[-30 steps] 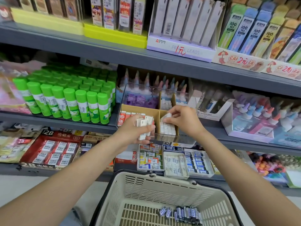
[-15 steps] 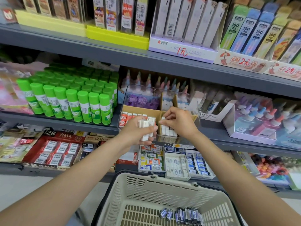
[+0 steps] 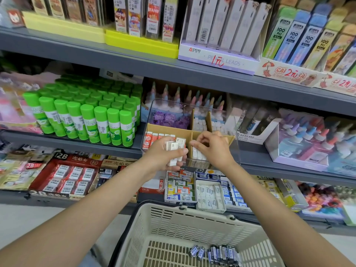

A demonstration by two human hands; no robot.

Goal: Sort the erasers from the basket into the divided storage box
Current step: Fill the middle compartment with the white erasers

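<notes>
Now we see the left hand (image 3: 165,155) gripping a bunch of white erasers (image 3: 174,149) at the front wall of the divided storage box (image 3: 192,135). At its three o'clock, the right hand (image 3: 212,146) has its fingers curled over the front right compartment; whether they pinch anything, we cannot tell. At six o'clock the basket (image 3: 173,218) holds dark-wrapped erasers (image 3: 215,253).

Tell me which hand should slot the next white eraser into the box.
Right hand: probably, since it hovers over the white-eraser compartment; left hand grips the supply of white erasers.
</notes>
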